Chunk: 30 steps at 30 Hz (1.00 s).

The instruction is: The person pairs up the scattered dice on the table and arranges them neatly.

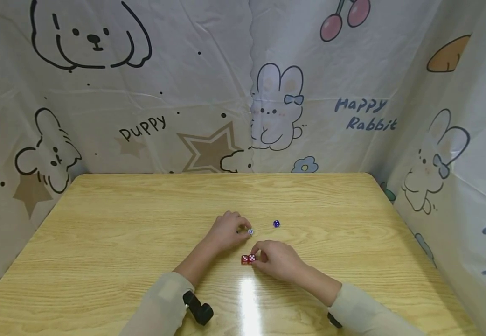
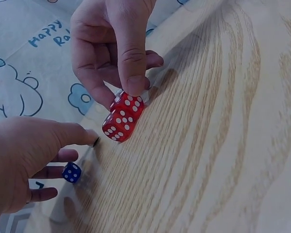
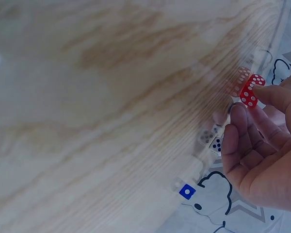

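My left hand (image 1: 228,232) has its thumb and index finger around a small white die (image 1: 250,231), which sits at their tips. In the right wrist view the white die (image 3: 216,144) shows black pips, beside the curled fingers. With thumb and index finger, my right hand (image 1: 280,261) pinches a red die (image 1: 252,258) with white pips. A second red die (image 1: 245,259) stands side by side with it on its left, touching. In the left wrist view my thumb largely hides what the left fingers hold.
A blue die (image 1: 276,224) with white pips lies on the wooden table (image 1: 142,210), beyond the right hand and to the right of the left fingertips. Printed curtains (image 1: 209,93) hang along the table's back and sides.
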### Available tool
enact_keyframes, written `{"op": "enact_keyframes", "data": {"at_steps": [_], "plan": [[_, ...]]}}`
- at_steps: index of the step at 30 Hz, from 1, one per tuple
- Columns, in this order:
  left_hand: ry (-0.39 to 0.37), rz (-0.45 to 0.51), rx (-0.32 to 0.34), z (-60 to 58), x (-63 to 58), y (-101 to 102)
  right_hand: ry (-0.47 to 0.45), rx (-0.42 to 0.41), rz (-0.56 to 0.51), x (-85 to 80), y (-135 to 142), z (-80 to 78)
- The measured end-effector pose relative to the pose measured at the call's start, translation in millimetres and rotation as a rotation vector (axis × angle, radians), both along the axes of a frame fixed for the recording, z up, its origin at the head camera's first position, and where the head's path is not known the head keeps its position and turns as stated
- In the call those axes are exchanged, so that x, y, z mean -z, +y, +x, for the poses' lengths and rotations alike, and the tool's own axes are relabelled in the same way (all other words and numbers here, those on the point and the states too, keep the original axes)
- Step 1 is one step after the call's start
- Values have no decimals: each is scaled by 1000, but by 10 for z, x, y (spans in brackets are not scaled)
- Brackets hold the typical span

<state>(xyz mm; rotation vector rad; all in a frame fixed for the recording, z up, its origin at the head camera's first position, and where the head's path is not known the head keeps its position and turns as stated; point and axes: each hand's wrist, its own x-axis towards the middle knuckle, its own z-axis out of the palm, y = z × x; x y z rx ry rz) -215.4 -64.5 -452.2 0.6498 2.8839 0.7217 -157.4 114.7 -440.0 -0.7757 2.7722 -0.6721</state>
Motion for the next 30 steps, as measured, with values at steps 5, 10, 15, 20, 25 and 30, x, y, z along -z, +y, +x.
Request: {"op": "enact_keyframes", "data": {"at_steps": [5, 10, 15, 20, 25, 30], "plan": [[8, 17, -7, 8, 14, -9, -9, -1, -8, -6, -7, 4], [10, 58, -23, 38, 32, -25, -3, 4, -8, -10, -7, 10], [47, 72, -18, 91, 13, -57, -1, 4, -3, -8, -4, 6], [64, 76, -31, 136, 14, -94, 7, 4, 6, -11, -5, 3], [84, 72, -42, 161, 10, -131, 6, 5, 0, -14, -13, 7], [110, 71, -46, 180, 13, -174, -2, 8, 2, -14, -23, 8]]}}
